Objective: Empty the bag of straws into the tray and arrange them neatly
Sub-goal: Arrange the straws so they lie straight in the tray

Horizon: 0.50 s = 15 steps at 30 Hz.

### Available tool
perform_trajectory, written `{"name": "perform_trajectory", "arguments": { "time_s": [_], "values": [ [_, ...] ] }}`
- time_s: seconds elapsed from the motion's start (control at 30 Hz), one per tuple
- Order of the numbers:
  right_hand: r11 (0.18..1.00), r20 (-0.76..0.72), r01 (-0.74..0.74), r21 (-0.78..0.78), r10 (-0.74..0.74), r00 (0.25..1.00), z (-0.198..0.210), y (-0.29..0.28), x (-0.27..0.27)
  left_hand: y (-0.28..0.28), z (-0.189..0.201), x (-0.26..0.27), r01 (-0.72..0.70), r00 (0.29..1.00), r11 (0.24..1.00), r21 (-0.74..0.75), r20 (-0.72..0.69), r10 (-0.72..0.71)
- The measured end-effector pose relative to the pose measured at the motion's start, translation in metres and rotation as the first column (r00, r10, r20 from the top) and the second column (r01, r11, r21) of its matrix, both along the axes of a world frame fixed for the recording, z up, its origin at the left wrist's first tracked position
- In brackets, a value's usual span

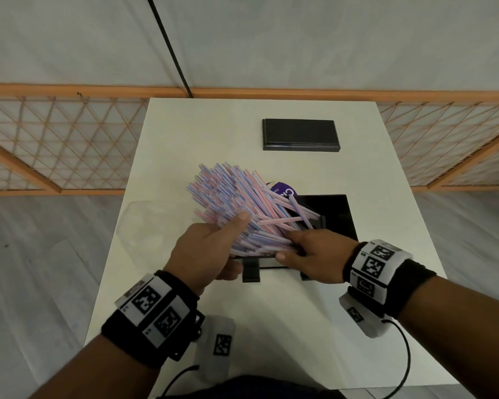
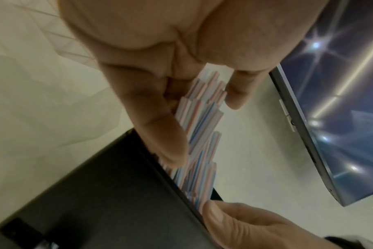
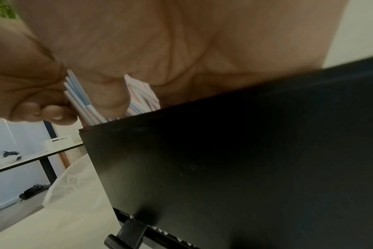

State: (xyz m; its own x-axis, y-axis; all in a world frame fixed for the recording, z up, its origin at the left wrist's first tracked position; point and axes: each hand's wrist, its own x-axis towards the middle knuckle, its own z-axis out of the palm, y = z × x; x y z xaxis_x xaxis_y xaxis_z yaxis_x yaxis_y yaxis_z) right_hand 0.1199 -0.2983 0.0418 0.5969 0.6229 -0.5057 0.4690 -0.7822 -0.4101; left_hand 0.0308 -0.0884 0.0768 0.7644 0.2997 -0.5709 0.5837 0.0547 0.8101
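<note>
Both hands hold a thick bundle of pink-and-blue striped straws slanted over the near left part of the black tray. My left hand grips the bundle from the left, thumb on top and fingers below. My right hand holds the straws' near ends at the tray's front edge. A few straws splay out to the right over the tray. The left wrist view shows the straws between the left fingers, beside the tray wall. In the right wrist view, straw ends poke between fingers above the tray.
An empty clear plastic bag lies on the white table left of the tray. A purple label peeks from behind the straws. A black flat box sits at the far side. Orange lattice fencing runs behind the table.
</note>
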Motion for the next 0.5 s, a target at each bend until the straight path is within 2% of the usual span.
{"name": "perform_trajectory", "arguments": {
  "time_s": [0.1, 0.2, 0.27, 0.37, 0.43, 0.5],
  "values": [
    [0.999, 0.008, -0.009, -0.04, 0.01, 1.0, 0.001, 0.006, 0.0, -0.011, 0.004, 0.003, 0.057, 0.998, 0.996, -0.063, -0.018, -0.058],
    [0.999, 0.024, 0.013, -0.04, -0.012, 1.0, -0.003, 0.01, -0.003, -0.027, 0.004, 0.005, 0.047, 0.998, 0.989, -0.14, -0.03, -0.052],
    [0.999, 0.067, 0.039, -0.007, -0.038, 0.997, -0.005, 0.01, -0.008, -0.034, 0.004, 0.008, -0.018, 1.0, 0.984, -0.175, -0.022, 0.014],
    [0.993, 0.134, 0.081, 0.087, -0.092, 0.987, -0.001, 0.01, -0.015, -0.039, 0.004, 0.016, -0.115, 0.993, 0.932, -0.344, -0.022, 0.114],
    [0.987, 0.181, 0.11, 0.116, -0.13, 0.975, 0.002, 0.01, -0.015, -0.041, 0.003, 0.017, -0.114, 0.993, 0.907, -0.405, -0.067, 0.094],
    [0.986, 0.17, 0.144, 0.081, -0.156, 0.973, 0.003, 0.009, -0.013, -0.041, 0.002, 0.012, -0.071, 0.993, 0.93, -0.361, -0.116, 0.031]
  ]
}}
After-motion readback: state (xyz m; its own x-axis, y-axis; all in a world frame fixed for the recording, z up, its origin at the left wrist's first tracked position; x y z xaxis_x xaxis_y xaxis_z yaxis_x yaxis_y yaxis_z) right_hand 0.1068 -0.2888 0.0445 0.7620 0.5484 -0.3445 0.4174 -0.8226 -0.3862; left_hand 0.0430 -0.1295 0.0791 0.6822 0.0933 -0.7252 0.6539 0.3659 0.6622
